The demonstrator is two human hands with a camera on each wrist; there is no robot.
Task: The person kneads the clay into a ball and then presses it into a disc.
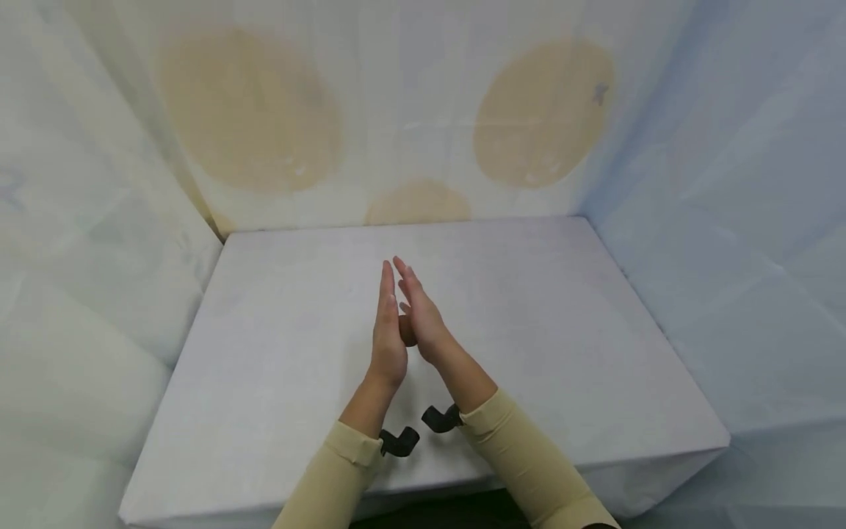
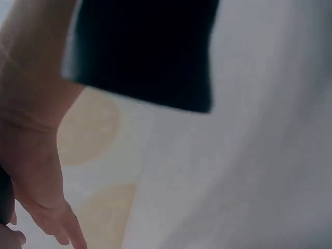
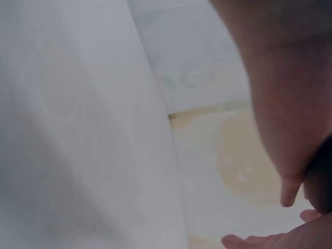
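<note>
White sheeting drapes the walls [image 1: 727,220] on three sides, and the back wall carries large pale tan oval patches [image 1: 247,110]. Below it sits the desk [image 1: 562,353], covered in a plain whitish cloth and filling most of my head view.

Two forearms in beige sleeves [image 1: 522,455] reach in from the bottom edge, each with a small black clip-like mount [image 1: 399,441] at the wrist.

Over the middle of the desk, my left hand [image 1: 386,330] and my right hand [image 1: 421,316] stand on edge, palms facing one another, fingers straight and pointing away from me. The heels of the hands are close together, and the fingertips nearly meet. Neither grip is clenched; both are flat and relaxed.

Between the palms I can see a small brownish rounded shape [image 1: 407,330]. I cannot tell whether it is an object or a thumb. The wrist views are blurred and show only skin, sheeting and tan patches.

Judging progress, nothing has been laid on the cloth and nothing is plainly being carried, so the work looks to be at its very start or its very end.
</note>
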